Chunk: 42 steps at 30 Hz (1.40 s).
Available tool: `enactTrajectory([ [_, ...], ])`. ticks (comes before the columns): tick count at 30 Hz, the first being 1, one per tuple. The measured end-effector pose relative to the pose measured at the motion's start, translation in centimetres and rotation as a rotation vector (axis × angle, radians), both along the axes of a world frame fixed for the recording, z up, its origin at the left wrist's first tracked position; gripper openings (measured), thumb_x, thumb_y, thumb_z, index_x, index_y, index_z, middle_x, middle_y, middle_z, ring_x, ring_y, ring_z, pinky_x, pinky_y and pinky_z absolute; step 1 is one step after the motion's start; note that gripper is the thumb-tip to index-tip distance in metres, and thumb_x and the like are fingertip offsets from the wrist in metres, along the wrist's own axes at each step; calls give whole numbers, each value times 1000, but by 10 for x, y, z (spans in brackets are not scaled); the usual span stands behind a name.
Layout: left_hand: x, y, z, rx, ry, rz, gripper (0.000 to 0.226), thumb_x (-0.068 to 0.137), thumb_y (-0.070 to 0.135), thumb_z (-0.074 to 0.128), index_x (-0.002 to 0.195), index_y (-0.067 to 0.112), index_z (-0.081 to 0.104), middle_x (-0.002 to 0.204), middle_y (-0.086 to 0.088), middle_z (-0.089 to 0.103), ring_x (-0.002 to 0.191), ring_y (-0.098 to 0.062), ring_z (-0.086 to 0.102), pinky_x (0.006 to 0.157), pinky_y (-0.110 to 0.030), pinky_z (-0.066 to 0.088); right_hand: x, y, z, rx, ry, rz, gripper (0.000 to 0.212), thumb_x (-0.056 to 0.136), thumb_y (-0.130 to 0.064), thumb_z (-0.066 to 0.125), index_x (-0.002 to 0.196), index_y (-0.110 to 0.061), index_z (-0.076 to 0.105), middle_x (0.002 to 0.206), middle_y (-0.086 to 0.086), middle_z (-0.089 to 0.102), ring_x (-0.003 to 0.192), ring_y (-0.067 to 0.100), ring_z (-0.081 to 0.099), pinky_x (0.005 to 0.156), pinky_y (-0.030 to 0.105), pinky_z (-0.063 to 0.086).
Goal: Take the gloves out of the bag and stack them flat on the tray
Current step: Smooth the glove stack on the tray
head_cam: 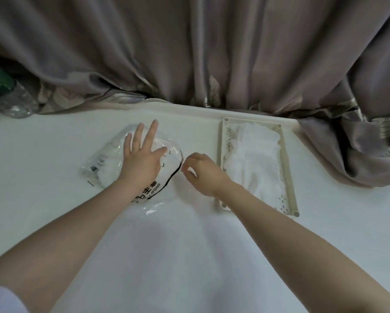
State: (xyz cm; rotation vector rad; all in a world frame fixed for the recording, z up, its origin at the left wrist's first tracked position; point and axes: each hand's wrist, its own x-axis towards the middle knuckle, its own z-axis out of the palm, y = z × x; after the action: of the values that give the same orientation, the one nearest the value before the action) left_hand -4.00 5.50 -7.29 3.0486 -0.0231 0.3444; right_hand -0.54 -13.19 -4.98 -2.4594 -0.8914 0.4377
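Gloves (254, 159): white, thin, crinkled; a flattened pile lying in the tray (285, 168), covering most of its floor, the far end bunched a little. More white material shows through the bag (106, 163), under the left hand; whether it is gloves cannot be told for certain.

Tray: pale cream plastic, rectangular, raised rim with round posts at the corners, perforated floor visible at the near right corner. It sits on the table (189, 256), right of centre, long side running away from the person, near the far edge.

Bag: clear plastic, crumpled, black printed lettering and a dark curved line along its right side, a small label at its left end. It lies flat on the table, left of the tray and apart from it.

Left hand (139, 159): palm down on the bag, fingers straight and spread, pressing the plastic flat.

Right hand (200, 172): between bag and tray, fingers curled, thumb and fingertips pinching the clear edge of the bag at its right side. The forearm crosses the near left corner of the tray.

Table: white, smooth top.

Curtain (189, 53): grey-mauve fabric, heavy folds, hanging behind the table and spilling onto it at the far right beside the tray.

Clear plastic wrapping (20, 102): at the far left edge of the table, with something dark green behind it; too blurred to identify.
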Motion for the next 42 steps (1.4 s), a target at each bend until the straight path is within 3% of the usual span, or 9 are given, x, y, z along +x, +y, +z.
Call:
enactTrajectory([
  [3, -7, 35, -3, -148, 206, 152, 43, 88, 11, 58, 130, 19, 55, 159, -9, 4, 142, -37, 12, 111, -48, 20, -11, 33, -5, 2, 21, 46, 24, 93, -8, 47, 111, -7, 63, 120, 9, 58, 107, 28, 55, 89, 38, 45],
  [11, -4, 67, -7, -512, 309, 1, 62, 91, -6, 37, 147, 21, 31, 145, 1, 42, 114, -21, 56, 96, -29, 42, -10, 90, -26, -78, 352, -220, 48, 97, -17, 47, 142, -6, 34, 137, 15, 48, 124, 30, 47, 96, 33, 40],
  [17, -10, 64, 0, -554, 112, -141, 51, 90, 5, 50, 138, 25, 48, 129, 8, 57, 82, -17, 60, 80, -33, 49, -11, 117, -45, 74, 520, -512, 42, 91, -13, 55, 130, -3, 43, 113, 9, 59, 106, 25, 54, 88, 32, 45],
  [20, -10, 71, 3, -557, 134, -145, 53, 89, 10, 57, 138, 27, 47, 127, 13, 56, 72, -11, 54, 77, -28, 48, -11, 129, -50, 190, 602, -645, 12, 88, -17, 62, 92, -9, 54, 82, 2, 48, 80, 20, 47, 73, 30, 41],
  [23, -10, 79, 0, -510, 190, -149, 64, 86, 16, 63, 143, 25, 37, 132, 12, 50, 83, -10, 54, 78, -26, 45, -11, 136, -53, 179, 626, -664, 45, 86, -17, 62, 56, -18, 29, 57, -2, 27, 53, 16, 26, 51, 26, 23],
  [27, -13, 82, -9, -417, 262, -170, 79, 84, 26, 66, 149, 20, 21, 148, 3, 34, 117, -22, 51, 91, -35, 45, -11, 134, -52, 324, 696, -678, 45, 85, -16, 66, 57, -19, 31, 57, -2, 32, 57, 17, 32, 56, 27, 27],
  [30, -15, 76, -12, -311, 347, -136, 81, 87, 26, 63, 151, 20, 14, 150, 3, 24, 105, -24, 55, 77, -33, 46, -11, 119, -45, 510, 745, -702, 38, 86, -16, 69, 62, -18, 40, 64, -2, 44, 64, 16, 44, 58, 24, 36],
  [37, -14, 63, -20, -374, 257, -177, 50, 87, -3, 50, 130, 23, 56, 155, -6, 17, 128, -33, 40, 99, -37, 40, -9, 72, -17, 909, 938, -694, 32, 88, -1, 52, 63, -16, 39, 90, 2, 66, 76, 14, 56, 67, 25, 39],
  [42, -10, 58, -25, -190, 467, -80, 33, 94, 20, 47, 126, 18, 56, 159, -9, 5, 142, -31, 17, 113, -37, 22, -5, 46, -6, 1135, 957, -815, 27, 96, -14, 47, 69, -15, 47, 77, 0, 64, 66, 17, 52, 57, 23, 39],
])
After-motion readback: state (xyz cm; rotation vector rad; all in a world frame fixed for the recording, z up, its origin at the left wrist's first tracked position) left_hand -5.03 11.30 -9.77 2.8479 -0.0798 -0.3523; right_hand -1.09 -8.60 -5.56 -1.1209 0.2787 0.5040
